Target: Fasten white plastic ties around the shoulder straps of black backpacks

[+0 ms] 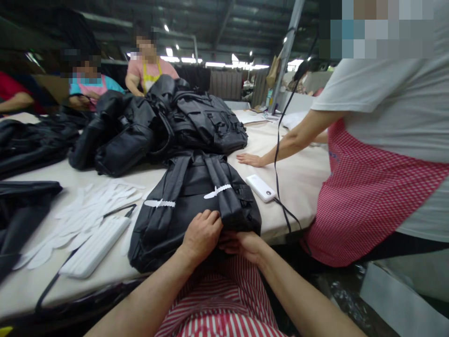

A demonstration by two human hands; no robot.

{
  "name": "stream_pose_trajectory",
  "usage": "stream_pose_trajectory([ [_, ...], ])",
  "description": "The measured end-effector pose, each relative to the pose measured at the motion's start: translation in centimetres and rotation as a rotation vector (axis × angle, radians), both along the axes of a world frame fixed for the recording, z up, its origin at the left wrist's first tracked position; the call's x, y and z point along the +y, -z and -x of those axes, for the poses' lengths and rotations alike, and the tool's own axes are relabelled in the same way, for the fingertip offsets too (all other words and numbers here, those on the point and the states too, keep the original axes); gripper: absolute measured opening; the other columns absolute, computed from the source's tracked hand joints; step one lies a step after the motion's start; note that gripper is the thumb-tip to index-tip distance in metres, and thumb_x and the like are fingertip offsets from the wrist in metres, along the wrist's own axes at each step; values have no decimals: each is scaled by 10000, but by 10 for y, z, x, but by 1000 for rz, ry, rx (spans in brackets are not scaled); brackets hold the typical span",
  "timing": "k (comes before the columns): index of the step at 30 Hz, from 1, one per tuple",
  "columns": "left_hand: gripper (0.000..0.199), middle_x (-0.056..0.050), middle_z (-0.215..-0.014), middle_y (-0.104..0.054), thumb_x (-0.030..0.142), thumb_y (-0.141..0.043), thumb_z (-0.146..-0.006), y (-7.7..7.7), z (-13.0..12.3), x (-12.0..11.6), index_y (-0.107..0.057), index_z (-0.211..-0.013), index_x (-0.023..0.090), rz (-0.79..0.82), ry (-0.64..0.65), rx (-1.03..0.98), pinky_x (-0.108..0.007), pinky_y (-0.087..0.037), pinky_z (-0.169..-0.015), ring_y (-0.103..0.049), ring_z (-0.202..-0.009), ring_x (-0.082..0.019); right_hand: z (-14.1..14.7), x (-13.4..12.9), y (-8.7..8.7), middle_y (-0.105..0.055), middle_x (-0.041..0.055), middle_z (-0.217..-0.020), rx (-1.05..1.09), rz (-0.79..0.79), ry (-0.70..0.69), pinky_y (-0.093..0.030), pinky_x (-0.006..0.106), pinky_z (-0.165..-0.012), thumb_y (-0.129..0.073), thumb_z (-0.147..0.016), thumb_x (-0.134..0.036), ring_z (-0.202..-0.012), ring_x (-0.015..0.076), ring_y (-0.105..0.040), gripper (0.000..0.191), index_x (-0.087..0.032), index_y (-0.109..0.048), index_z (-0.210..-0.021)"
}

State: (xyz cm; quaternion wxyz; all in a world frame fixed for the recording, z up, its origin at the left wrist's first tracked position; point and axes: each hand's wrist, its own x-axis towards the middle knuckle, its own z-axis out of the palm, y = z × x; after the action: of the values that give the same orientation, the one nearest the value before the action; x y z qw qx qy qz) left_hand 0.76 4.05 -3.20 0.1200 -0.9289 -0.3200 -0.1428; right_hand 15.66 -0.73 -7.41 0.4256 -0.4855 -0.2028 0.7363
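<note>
A black backpack (pixel 191 206) lies in front of me at the table's edge, its two shoulder straps facing up. White toothed paper strips (pixel 221 190) are wrapped around both straps. My left hand (pixel 204 229) is closed, its fingers curled on the bag near the lower end of the right-hand strap. Beside it, my right hand (pixel 242 243) reaches under the bag's near edge, thumb side up. Its fingertips are partly hidden below the black fabric, so I cannot see fully what they grip.
Several black backpacks (pixel 206 117) are piled beyond mine. Loose white paper strips (pixel 94 210) and a long white device (pixel 96 248) with a cord lie left. A white power bank (pixel 260 187) with a black cable lies right. A co-worker's hand (pixel 250 159) rests on the table; other people stand behind.
</note>
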Motion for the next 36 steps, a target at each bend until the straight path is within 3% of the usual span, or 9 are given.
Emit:
stream_pose_trajectory([
  [3, 79, -47, -828, -554, 176, -489, -807, 3, 0, -4, -567, -801, 191, -27, -10, -42, -347, -393, -642, -473, -765, -214, -7, -22, -10, -663, 77, -665, -30, -1, 146, -460, 217, -518, -574, -774, -281, -585, 153, -640, 191, -98, -611, -734],
  [5, 66, -46, -831, -552, 178, -498, -805, 5, 0, -5, -563, -800, 189, -31, -2, -61, -348, -383, -639, -468, -760, -212, -10, -31, -19, -666, 87, -695, 66, -2, 226, -462, 214, -522, -591, -771, -337, -609, 155, -642, 246, -94, -612, -737],
  [9, 74, -45, -777, -543, 172, -499, -811, 13, 0, -9, -568, -792, 191, -31, 20, -81, -349, -362, -614, -464, -733, -209, -11, -27, -37, -671, 74, -742, 266, 47, 357, -483, 229, -584, -596, -767, -396, -695, 162, -641, 284, -115, -629, -795],
  [11, 84, -43, -749, -542, 176, -497, -816, 18, -2, -14, -574, -792, 199, -23, 29, -98, -350, -358, -606, -468, -733, -211, -9, -19, -40, -671, 52, -721, 263, 35, 385, -485, 236, -588, -631, -737, -398, -671, 153, -631, 271, -135, -633, -803],
  [17, 131, -42, -860, -586, 221, -466, -847, 20, 4, -30, -584, -902, 204, 73, -50, -127, -350, -378, -641, -494, -792, -197, -5, -9, -20, -650, 1, -590, 44, 31, 486, -457, 198, -493, -727, -617, -218, -537, 115, -585, 135, -152, -631, -685],
  [22, 346, -46, -1081, -589, 245, -496, -839, 20, 57, -42, -487, -1181, 198, 151, -147, -225, -372, -355, -852, -492, -989, -204, -13, -18, -6, -677, 6, -658, 69, -1, 480, -490, 228, -512, -721, -590, -194, -572, 137, -613, 145, -169, -653, -715],
  [27, 284, -57, -1035, -608, 279, -548, -814, 29, 109, -39, -553, -1087, 200, 163, -267, -258, -374, -352, -850, -518, -968, -206, -16, -22, 1, -686, -12, -675, 81, -45, 462, -491, 222, -512, -730, -570, -162, -571, 128, -615, 176, -178, -659, -730],
  [33, 181, -43, -866, -639, 294, -507, -837, 34, 124, -18, -605, -949, 191, -59, -186, -269, -340, -378, -728, -541, -794, -186, -16, -19, 8, -698, -43, -751, 69, -170, 431, -504, 243, -645, -734, -618, -201, -645, 111, -626, 235, -231, -661, -840],
  [36, 257, -50, -897, -635, 388, -550, -803, 33, 137, -14, -609, -960, 192, -8, -183, -305, -335, -386, -762, -540, -840, -187, -16, -19, 11, -692, -45, -710, 4, -180, 438, -492, 254, -603, -712, -641, -226, -607, 121, -619, 165, -233, -659, -798],
])
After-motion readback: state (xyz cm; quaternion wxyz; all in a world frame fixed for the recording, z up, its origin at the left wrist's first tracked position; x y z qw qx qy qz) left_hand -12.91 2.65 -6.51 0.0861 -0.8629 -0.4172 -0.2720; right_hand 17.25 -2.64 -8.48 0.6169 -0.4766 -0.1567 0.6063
